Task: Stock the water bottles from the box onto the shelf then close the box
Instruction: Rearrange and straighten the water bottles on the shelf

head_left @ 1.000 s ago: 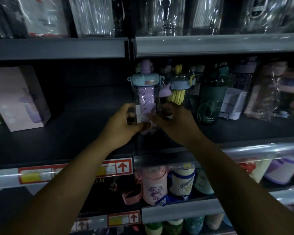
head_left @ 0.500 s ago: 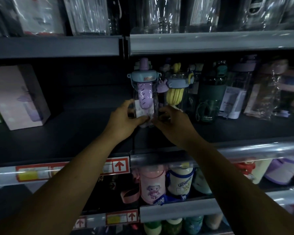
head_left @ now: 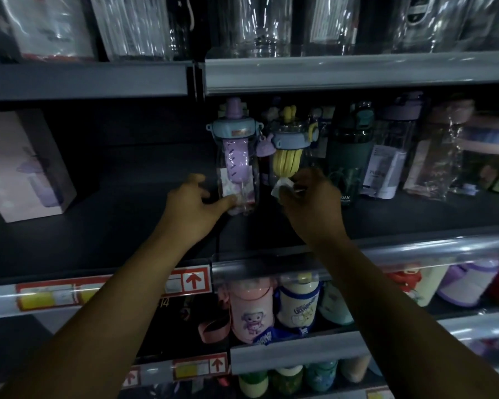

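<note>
**Purple bottle parked on the middle shelf**

So the purple bottle [head_left: 236, 165] is standing upright on the dark shelf [head_left: 113, 226], just beside a yellow bottle [head_left: 288, 156] on its right. The left hand [head_left: 195, 204] is loose and spread, with only the thumb touching the purple bottle's base. The right hand [head_left: 310, 205] has curled fingers pinching a little white tag [head_left: 283, 187] at the foot of the yellow one. A pink box [head_left: 20, 168] sits well off to the left.

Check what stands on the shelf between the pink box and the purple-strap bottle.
Nothing stands there. In the head view the dark shelf between the pink box and the purple-strap bottle is bare, except the left hand touching the bottle's base.
</note>
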{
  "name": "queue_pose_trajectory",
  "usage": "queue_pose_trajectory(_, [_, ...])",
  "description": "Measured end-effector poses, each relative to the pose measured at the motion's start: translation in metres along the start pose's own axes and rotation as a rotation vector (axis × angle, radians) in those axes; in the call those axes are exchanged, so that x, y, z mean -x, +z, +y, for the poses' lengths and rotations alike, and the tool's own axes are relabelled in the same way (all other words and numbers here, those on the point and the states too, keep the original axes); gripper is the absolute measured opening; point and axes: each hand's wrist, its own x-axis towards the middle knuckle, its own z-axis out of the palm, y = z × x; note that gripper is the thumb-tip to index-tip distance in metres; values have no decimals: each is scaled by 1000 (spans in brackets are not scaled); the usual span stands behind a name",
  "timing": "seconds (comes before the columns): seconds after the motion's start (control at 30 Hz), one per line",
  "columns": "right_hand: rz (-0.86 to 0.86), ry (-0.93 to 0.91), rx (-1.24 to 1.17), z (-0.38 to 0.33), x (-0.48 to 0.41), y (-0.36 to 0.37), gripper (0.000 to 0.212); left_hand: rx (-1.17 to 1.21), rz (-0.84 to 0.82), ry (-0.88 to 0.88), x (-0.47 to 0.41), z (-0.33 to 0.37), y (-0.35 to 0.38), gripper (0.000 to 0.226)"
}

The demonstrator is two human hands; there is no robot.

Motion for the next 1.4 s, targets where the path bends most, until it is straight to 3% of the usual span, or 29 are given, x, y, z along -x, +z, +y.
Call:
queue_pose_trajectory(0.1, [27, -2, 107, 5, -7, -7, 44, -41, 147, 153, 25, 6, 1, 45])
queue_pose_trajectory(0.2, [-54, 103, 73, 9, -20, -5, 73, -47, 115, 332, 39, 19, 17, 26])
queue_pose_trajectory(0.33, [-127, 166, -10, 12, -36, 3, 74, -18, 70, 414, 39, 34, 44, 20])
queue_pose_trajectory(0.53, [-178, 172, -10, 13, -39, -8, 60, -11, 169, 309, 41, 34, 51, 8])
queue_pose_trajectory(0.83, [-170, 81, -40, 13, -13, -42, 64, -61, 86, 247, 47, 41, 52, 32])
queue_pose_trajectory(0.97, [-269, 71, -166, 6, 0, -40, 63, -35, 29, 259, 48, 43, 48, 53])
queue_pose_trajectory(1.1, [-457, 92, -218, 3, -3, -48, 46, 16, -7, 245, 48, 43, 45, 54])
queue_pose_trajectory(1.27, [-469, 109, -297, 1, -1, -49, 43, 81, -90, 186, 52, 46, 31, 61])
queue_pose_trajectory(1.4, [-524, 146, -388, -2, 2, -44, 42, -12, -68, 178, 59, 46, 24, 73])
